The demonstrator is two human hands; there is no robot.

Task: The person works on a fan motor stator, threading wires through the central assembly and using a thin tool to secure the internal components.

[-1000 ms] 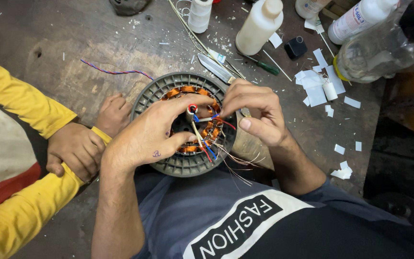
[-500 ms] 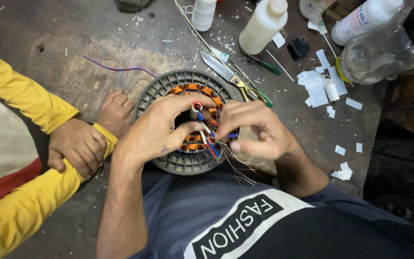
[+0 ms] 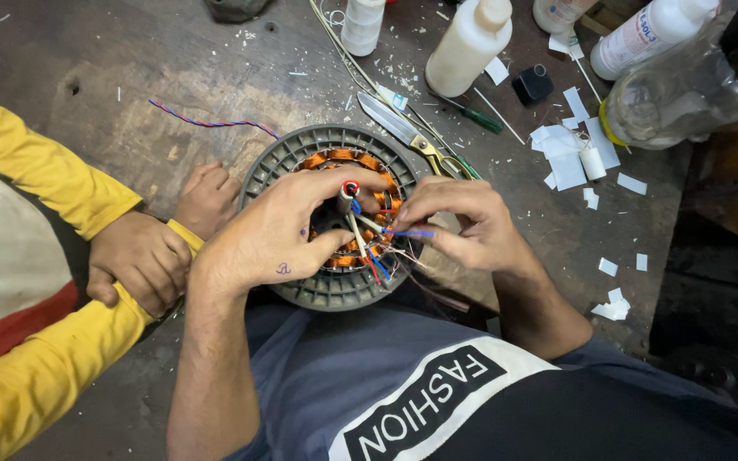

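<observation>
My left hand [image 3: 279, 235] curls palm down, thumb and forefinger pinched together. My right hand [image 3: 463, 222] faces it, fingertips [image 3: 412, 229] closed in a pinch, both forearms angled in from the near edge.

Both forearms are bare, with no sleeves near the wrists. The left hand [image 3: 279, 239] carries a small inked mark on its back; the right hand [image 3: 463, 224] is unmarked. A grey short-sleeved shirt with a white-edged black band covers the chest.

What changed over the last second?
The right hand came down off the motor's top edge to its centre and now pinches a blue wire. The left hand shifted its grip to the wire bundle. Motor stator, scissors and bottles unmoved.
</observation>
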